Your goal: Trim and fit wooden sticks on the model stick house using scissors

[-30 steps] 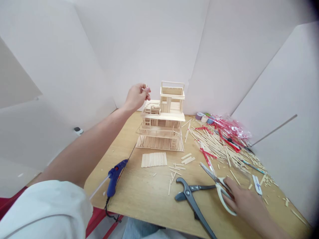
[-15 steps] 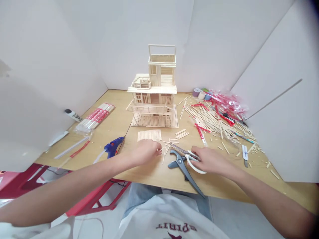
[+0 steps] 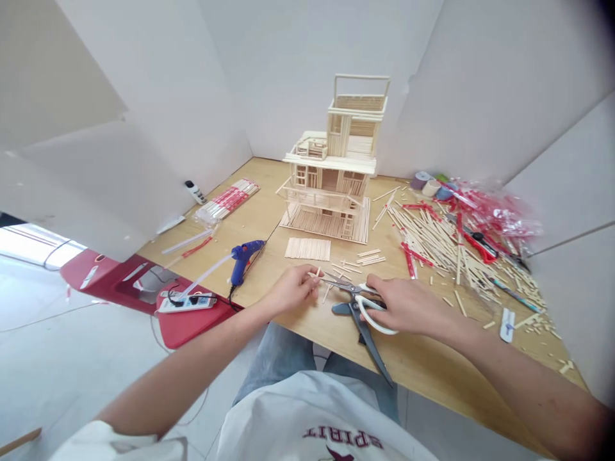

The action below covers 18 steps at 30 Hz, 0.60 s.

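Observation:
My left hand (image 3: pixel 296 288) pinches a short wooden stick (image 3: pixel 318 272) between thumb and fingers. My right hand (image 3: pixel 403 302) grips white-handled scissors (image 3: pixel 372 314), fingers through the loops, with the blades pointing left at the stick; whether they touch it I cannot tell. Below the scissors lies a dark grey hand cutter (image 3: pixel 372 352), partly covered by them. Several short cut sticks (image 3: pixel 369 257) lie just beyond the hands. A small flat panel of sticks (image 3: pixel 308 248) rests in front of a multi-storey stick house (image 3: pixel 331 166) on a slatted base.
A blue glue gun (image 3: pixel 244 259) lies to the left, above a power strip (image 3: pixel 187 302) on a red stool (image 3: pixel 192 326). Bundled sticks (image 3: pixel 233 197) lie farther back. Loose sticks (image 3: pixel 427 240), a red utility knife (image 3: pixel 480 246) and plastic wrapping (image 3: pixel 500 208) crowd the right side.
The view has swung left, bringing the power strip into sight. My left hand has come closer to the scissors, and its stick now stands at the blade tips.

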### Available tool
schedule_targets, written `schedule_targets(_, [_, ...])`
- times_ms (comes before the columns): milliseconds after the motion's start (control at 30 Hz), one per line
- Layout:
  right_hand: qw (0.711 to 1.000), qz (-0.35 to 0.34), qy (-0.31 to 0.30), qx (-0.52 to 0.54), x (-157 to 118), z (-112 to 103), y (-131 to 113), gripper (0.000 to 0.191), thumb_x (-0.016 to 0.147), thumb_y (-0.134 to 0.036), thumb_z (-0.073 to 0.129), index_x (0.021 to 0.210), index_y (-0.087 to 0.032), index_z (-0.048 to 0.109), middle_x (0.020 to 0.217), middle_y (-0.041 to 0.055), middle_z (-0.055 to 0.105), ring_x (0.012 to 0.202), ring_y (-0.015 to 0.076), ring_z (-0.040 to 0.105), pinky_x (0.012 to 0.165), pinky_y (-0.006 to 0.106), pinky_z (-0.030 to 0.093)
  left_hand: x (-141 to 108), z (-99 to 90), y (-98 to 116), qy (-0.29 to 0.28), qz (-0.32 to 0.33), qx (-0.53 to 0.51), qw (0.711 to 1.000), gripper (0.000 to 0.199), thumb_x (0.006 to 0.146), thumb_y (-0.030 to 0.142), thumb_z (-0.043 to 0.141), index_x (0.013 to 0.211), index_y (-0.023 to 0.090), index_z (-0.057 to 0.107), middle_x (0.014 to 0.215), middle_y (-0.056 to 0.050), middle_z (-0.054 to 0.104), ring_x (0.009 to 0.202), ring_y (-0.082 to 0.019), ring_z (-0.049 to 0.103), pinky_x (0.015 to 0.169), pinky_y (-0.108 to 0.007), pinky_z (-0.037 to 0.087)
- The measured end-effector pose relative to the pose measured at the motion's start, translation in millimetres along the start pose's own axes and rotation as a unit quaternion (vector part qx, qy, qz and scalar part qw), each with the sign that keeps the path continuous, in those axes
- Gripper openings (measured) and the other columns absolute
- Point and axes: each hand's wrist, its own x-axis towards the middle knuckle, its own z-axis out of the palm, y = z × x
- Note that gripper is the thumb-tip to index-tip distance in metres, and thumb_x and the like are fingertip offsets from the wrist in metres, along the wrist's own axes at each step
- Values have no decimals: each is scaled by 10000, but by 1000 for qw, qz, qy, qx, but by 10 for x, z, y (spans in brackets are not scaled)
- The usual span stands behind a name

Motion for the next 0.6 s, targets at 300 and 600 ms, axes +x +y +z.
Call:
schedule_targets(300, [998,1,8,60,-145,100,-90,366,897,-575,546,1025,-232,544,936,77,741,834,286,690,608,299,285,-95,208,-172,-42,5,-345,938,505,720,650,762,840,184,607,636,21,552,545,-93,436,542,-230,305])
schedule_targets(600, [976,42,30,210,-335,430,6,322,895,-557,561,916,-238,528,833,18,695,760,212,631,658,304,370,-26,227,-246,45,67,-109,991,432,874,657,556,816,229,536,705,-43,635,621,-185,576,646,-315,424])
